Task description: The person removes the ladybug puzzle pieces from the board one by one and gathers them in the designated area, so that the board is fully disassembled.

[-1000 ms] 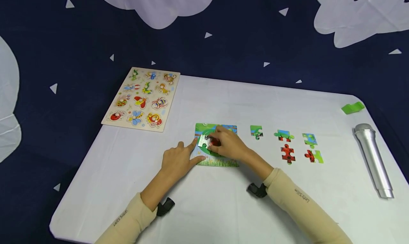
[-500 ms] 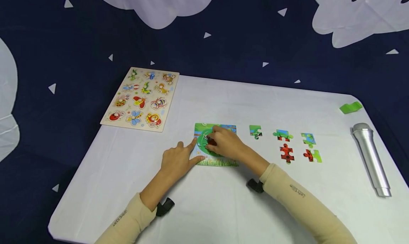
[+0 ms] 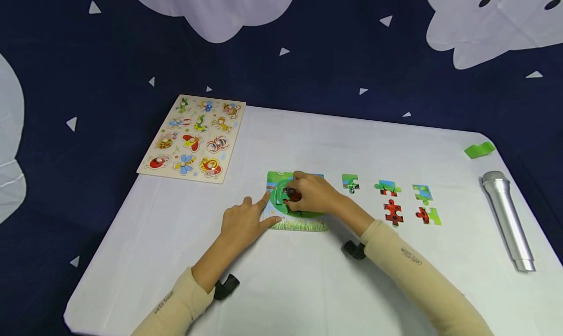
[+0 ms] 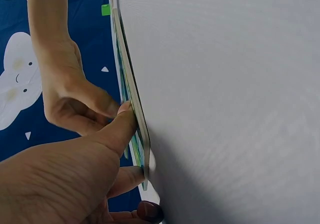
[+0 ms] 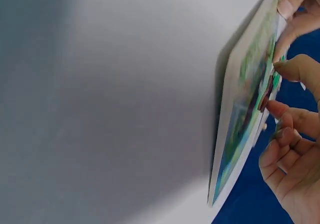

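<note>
A square picture board (image 3: 303, 226) with a green round scene and grass lies mid-table. My left hand (image 3: 244, 222) rests at its left side, with spread index finger and thumb touching it. Over the board, my right hand (image 3: 314, 194) pinches a dark red jigsaw piece (image 3: 292, 194) between thumb and fingers. The right wrist view shows that jigsaw piece (image 5: 266, 96) edge-on, low against the board (image 5: 240, 109); whether it lies flat cannot be told. The right hand covers the board's upper right part. In the left wrist view, the left thumb (image 4: 120, 126) meets the board's edge.
Loose jigsaw pieces (image 3: 393, 212) lie right of the board in several spots. A silver microphone (image 3: 508, 221) and a green strip (image 3: 479, 150) are at the far right. A wooden peg puzzle (image 3: 191, 139) with insects lies back left, on the white table (image 3: 281, 287).
The jigsaw piece in my right hand has turned and tilted slightly, its glare gone, staying over the board's left-middle part. My left hand keeps its place. The head view has shifted slightly.
</note>
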Demonstrator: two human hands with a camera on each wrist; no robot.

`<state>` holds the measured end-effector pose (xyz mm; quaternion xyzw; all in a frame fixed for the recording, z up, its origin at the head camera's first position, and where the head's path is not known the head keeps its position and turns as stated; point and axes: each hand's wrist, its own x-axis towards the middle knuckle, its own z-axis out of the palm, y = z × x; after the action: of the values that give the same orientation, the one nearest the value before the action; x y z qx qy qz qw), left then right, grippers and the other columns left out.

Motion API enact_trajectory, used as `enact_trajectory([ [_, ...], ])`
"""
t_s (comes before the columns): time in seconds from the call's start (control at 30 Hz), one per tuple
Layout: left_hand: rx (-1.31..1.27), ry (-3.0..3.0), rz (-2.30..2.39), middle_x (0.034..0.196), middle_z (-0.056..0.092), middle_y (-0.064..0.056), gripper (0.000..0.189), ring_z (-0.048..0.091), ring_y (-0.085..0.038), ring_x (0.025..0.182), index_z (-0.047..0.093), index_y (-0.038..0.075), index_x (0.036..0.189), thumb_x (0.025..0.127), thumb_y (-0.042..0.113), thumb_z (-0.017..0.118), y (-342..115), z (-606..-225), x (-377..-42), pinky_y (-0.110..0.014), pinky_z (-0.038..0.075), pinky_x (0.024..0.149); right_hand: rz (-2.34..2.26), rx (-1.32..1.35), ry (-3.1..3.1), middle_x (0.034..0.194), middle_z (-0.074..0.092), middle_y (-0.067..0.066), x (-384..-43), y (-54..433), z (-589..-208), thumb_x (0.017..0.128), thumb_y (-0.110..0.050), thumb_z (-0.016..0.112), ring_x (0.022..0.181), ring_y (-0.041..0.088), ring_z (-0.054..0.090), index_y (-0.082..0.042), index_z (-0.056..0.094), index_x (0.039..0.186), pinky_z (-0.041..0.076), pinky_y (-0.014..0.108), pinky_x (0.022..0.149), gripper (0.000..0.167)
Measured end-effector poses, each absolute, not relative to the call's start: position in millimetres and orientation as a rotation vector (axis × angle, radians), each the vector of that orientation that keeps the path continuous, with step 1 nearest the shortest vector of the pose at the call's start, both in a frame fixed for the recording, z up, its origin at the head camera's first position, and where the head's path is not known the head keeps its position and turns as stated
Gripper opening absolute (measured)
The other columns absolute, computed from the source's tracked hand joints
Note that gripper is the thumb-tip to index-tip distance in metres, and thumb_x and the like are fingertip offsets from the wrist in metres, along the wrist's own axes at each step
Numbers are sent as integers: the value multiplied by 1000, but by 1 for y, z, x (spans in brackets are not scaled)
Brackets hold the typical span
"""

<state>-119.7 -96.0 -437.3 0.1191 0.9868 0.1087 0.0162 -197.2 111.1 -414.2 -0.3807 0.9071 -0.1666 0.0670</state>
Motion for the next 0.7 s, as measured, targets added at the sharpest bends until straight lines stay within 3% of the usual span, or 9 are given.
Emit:
enact_trajectory([
  [0.2, 357, 3071, 342, 79, 59, -14, 75, 43, -18, 45, 55, 20, 143, 85, 65, 64, -95, -438, -121, -31, 33, 41, -596, -1094, 2721, 86, 53, 3, -193, 140, -409, 81, -24, 78, 65, 9, 43, 0, 72, 116, 38, 25, 60, 43],
  [0.7, 367, 3079, 381, 77, 58, -14, 75, 40, -16, 46, 55, 19, 144, 85, 65, 65, -95, -439, -119, -31, 33, 41, -598, -1012, 2788, 88, 52, -1, -172, 231, -416, 79, -22, 80, 74, 8, 44, -10, 72, 109, 39, 26, 64, 34],
])
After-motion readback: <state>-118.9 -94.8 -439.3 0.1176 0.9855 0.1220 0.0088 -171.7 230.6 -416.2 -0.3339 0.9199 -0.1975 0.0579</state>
